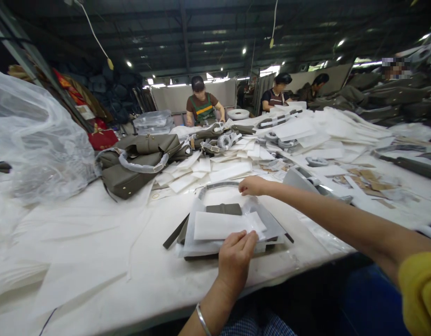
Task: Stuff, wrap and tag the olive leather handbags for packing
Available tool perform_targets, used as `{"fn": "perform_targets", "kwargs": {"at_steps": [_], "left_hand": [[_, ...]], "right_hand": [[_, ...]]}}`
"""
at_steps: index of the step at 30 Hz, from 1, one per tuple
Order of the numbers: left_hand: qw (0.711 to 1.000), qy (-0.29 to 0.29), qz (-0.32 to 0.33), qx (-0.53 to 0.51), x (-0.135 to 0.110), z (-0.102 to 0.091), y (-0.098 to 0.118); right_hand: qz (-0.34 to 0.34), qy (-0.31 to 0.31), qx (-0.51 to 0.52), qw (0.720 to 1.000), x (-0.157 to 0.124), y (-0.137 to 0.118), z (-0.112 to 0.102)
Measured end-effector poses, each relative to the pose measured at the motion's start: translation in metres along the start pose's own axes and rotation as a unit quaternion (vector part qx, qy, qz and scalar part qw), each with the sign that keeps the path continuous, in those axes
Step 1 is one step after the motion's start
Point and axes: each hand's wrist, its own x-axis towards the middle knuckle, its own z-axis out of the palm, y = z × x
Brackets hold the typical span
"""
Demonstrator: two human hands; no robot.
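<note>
A dark olive handbag (224, 209) lies flat before me, largely covered by translucent white wrapping paper (190, 240). Its handle (215, 185), wrapped in a pale cover, arches away from me at the far end. My right hand (253, 185) is closed, fingers pinched on the right side of that handle. A white foam sheet (210, 226) rests over the bag's front, with shiny clear plastic at its right end. My left hand (236, 259), with a silver bangle at the wrist, is closed on the sheet's lower right edge.
Another olive handbag (138, 163) with a wrapped handle stands left, beside a large clear plastic bag (40, 140). White sheets (229, 170) pile up behind my work. Brown scraps (367, 182) lie right. Across the table, a person (203, 105) and other co-workers are busy. The table's near edge (271, 282) is close.
</note>
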Motion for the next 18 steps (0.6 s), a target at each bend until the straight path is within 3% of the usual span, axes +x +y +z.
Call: {"fn": "perform_targets", "kwargs": {"at_steps": [5, 9, 13, 15, 18], "left_hand": [[1.0, -0.006, 0.005, 0.002, 0.0, 0.0, 0.0], [1.0, -0.008, 0.018, 0.01, 0.0, -0.003, -0.001], [0.999, -0.013, 0.032, 0.014, 0.001, -0.005, -0.001], [0.999, -0.017, 0.026, 0.005, 0.001, -0.006, -0.001], [0.999, -0.032, 0.011, -0.009, 0.001, -0.007, 0.001]], "right_hand": [[-0.032, -0.017, 0.072, 0.997, -0.034, -0.01, 0.029], [-0.029, -0.001, 0.105, 0.994, -0.031, -0.014, 0.039], [-0.026, 0.087, 0.109, 0.99, -0.043, -0.022, 0.036], [-0.016, 0.154, 0.103, 0.983, -0.066, -0.032, 0.041], [-0.038, 0.238, 0.087, 0.967, -0.113, -0.052, 0.065]]}}
